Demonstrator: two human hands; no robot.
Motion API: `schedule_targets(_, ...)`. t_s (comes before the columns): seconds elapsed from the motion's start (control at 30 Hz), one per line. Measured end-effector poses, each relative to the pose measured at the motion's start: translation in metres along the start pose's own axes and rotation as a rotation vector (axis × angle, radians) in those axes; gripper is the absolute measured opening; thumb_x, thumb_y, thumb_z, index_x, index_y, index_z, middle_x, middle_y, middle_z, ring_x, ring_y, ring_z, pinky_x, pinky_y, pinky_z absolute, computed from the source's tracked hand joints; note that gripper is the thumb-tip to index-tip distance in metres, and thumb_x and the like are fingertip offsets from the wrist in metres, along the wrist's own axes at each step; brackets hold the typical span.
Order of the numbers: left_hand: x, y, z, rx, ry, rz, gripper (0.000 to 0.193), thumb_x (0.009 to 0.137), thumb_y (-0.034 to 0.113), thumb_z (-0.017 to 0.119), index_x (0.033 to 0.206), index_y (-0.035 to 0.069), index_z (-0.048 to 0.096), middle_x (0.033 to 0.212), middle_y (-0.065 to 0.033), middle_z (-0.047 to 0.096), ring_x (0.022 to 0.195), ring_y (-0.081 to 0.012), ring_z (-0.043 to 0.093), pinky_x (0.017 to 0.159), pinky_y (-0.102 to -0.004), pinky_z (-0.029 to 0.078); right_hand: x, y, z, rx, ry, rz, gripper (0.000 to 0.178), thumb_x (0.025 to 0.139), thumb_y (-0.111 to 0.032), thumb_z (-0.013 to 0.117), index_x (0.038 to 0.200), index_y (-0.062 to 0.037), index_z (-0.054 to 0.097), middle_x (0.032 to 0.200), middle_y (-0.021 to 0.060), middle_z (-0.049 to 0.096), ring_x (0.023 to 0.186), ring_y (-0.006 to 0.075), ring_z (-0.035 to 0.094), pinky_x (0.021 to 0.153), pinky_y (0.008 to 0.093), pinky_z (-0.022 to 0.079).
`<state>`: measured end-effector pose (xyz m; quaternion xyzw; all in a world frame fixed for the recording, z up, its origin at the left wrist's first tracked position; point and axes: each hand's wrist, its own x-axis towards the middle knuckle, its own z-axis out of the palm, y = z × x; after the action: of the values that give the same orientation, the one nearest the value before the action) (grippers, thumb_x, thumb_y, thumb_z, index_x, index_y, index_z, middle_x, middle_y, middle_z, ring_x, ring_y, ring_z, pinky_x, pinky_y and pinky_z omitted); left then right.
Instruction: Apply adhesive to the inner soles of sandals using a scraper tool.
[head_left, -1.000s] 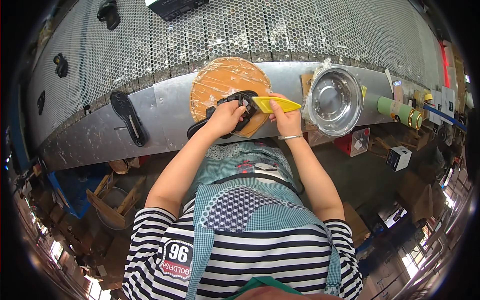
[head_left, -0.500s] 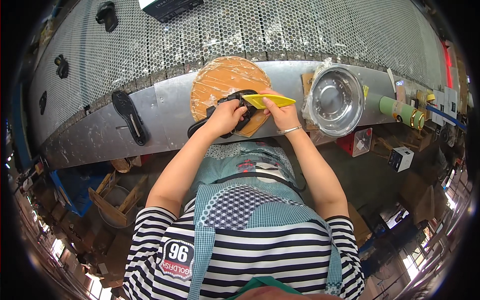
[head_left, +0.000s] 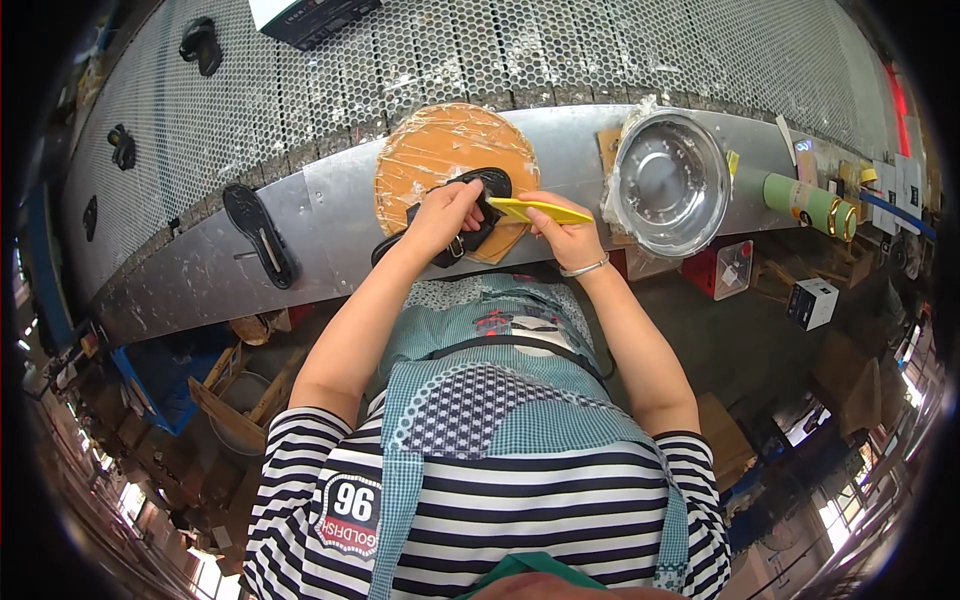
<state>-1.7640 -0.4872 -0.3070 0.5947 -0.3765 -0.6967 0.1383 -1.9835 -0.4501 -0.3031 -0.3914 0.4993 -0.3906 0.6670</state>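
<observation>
My left hand [head_left: 447, 214] is closed on a black sandal [head_left: 494, 184], fingers pinching near its straps. The sandal has a metal buckle and lies on a round orange board [head_left: 425, 140] streaked with pale, stringy residue. In my right hand [head_left: 568, 242] is a flat yellow tool [head_left: 552, 211], its narrow end pointing left at the sandal beside my left fingertips. My left fingers hide part of the straps, and what the tool's tip touches cannot be made out.
A black shoe sole [head_left: 258, 232] lies left on the metal ledge [head_left: 325, 205]. Right of the board stand a clear bowl [head_left: 668, 185] and a green bottle [head_left: 805, 203]. Several black shoe pieces [head_left: 202, 45] and a dark box [head_left: 315, 20] sit on the perforated surface beyond.
The yellow tool has tilted and now shows a narrower face, its tip lower at the sandal. My left fingers have shifted up slightly along the sandal, showing more of the insole and the buckle.
</observation>
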Motion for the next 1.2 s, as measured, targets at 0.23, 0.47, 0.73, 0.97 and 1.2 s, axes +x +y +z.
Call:
schedule_targets(0.23, 0.011, 0.001, 0.016, 0.243, 0.17, -0.003, 0.04, 0.09, 0.032, 0.052, 0.075, -0.004, 0.062, 0.064, -0.0097, 0.064, 0.056, -0.0157, 0.063, 0.056, -0.029, 0.05, -0.005, -0.002, -0.008, -0.08, -0.027, -0.064, 0.02, 0.09, -0.01, 0.061, 0.107, -0.0011, 0.066, 0.094, 0.0063, 0.067, 0.071, 0.0078, 0.058, 0.065, 0.0224, 0.049)
schedule_targets(0.47, 0.016, -0.006, 0.019, 0.223, 0.198, 0.037, 0.034, 0.089, 0.025, 0.052, 0.074, -0.004, 0.062, 0.064, -0.0114, 0.065, 0.056, -0.0153, 0.064, 0.055, -0.0288, 0.05, -0.011, -0.006, -0.009, -0.065, 0.137, 0.091, 0.022, 0.089, -0.016, 0.061, 0.106, -0.0019, 0.066, 0.08, 0.0041, 0.068, 0.057, 0.0072, 0.055, 0.053, 0.0214, 0.047)
schedule_targets(0.73, 0.022, -0.015, 0.024, 0.101, 0.195, 0.062, 0.031, 0.089, 0.021, 0.052, 0.074, -0.004, 0.062, 0.066, -0.01, 0.064, 0.055, -0.0133, 0.062, 0.053, -0.0264, 0.049, 0.011, 0.003, -0.009, -0.25, 0.074, 0.175, 0.021, 0.089, -0.018, 0.06, 0.102, -0.0044, 0.068, 0.074, 0.0067, 0.066, 0.054, 0.0102, 0.058, 0.052, 0.025, 0.048)
schedule_targets(0.97, 0.024, -0.016, 0.022, 0.0, 0.114, 0.047, 0.028, 0.091, 0.02, 0.049, 0.08, -0.002, 0.061, 0.069, -0.008, 0.062, 0.057, -0.0131, 0.061, 0.055, -0.0252, 0.049, 0.017, -0.005, -0.013, -0.229, 0.035, 0.218, 0.019, 0.089, -0.019, 0.06, 0.101, -0.0063, 0.068, 0.069, 0.0076, 0.065, 0.054, 0.0117, 0.06, 0.052, 0.0269, 0.048)
schedule_targets(1.2, 0.03, -0.019, 0.024, 0.044, 0.069, 0.063, 0.028, 0.094, 0.022, 0.044, 0.087, 0.0, 0.06, 0.072, -0.0072, 0.062, 0.06, -0.0117, 0.059, 0.057, -0.0237, 0.049, 0.02, -0.003, -0.01, -0.371, 0.082, 0.095, 0.022, 0.087, -0.022, 0.06, 0.098, -0.0061, 0.069, 0.076, 0.0159, 0.067, 0.065, 0.0256, 0.067, 0.062, 0.0337, 0.051)
